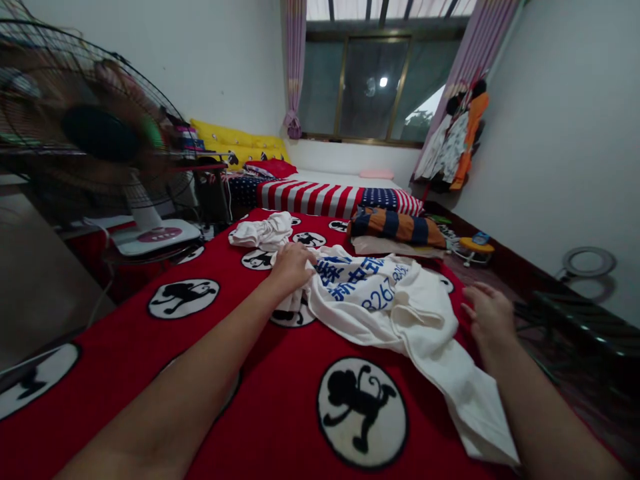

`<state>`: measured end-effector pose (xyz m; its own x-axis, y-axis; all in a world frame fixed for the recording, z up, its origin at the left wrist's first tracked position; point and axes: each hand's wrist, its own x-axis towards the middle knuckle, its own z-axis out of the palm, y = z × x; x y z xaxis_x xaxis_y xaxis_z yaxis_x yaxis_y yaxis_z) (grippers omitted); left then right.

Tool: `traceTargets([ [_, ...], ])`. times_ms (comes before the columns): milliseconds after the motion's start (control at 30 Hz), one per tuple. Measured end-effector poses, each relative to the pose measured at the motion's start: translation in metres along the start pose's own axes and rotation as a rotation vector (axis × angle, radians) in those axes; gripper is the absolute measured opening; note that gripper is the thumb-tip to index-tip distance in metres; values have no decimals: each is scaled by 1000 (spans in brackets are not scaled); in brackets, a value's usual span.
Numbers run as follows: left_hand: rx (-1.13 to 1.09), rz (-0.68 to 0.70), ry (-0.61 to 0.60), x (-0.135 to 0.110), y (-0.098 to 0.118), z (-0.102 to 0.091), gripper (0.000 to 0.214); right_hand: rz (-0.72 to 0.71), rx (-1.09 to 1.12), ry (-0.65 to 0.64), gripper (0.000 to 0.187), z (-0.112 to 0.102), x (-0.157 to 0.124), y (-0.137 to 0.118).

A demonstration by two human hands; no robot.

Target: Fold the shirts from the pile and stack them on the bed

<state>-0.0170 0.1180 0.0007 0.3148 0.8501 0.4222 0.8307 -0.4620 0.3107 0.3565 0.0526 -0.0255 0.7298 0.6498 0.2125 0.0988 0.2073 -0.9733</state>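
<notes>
A white long-sleeved shirt [360, 320] with blue printed characters and digits lies crumpled on the red blanket [260, 413], which carries black monkey figures in white circles. My left hand [293, 270] has its fingers closed on the shirt's left part. Beyond that hand lies a bunched white cloth [263, 231]; whether it belongs to the same shirt I cannot tell. One sleeve [473, 403] stretches toward the near right. My right hand [490, 317] hovers to the right of the shirt, fingers loosely bent and apart, holding nothing.
A folded orange-and-navy striped garment [395, 227] rests at the blanket's far right. To the left stands a fan [100, 133] with blurred blades. Farther back is a bed with a stars-and-stripes cover [310, 198]. A yellow stool [475, 245] and a dark bench [585, 323] are on the right.
</notes>
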Motion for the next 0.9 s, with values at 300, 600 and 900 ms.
traceTargets([
  [300,-147,680,-529,-40,77,22,54,-159,-367,-769,37,23,-51,-42],
  [600,-728,234,-80,0,35,-17,14,-84,-273,-551,37,10,-31,-36],
  [900,-1078,-313,535,12,-20,-59,22,-357,-265,-796,51,47,-79,-20],
])
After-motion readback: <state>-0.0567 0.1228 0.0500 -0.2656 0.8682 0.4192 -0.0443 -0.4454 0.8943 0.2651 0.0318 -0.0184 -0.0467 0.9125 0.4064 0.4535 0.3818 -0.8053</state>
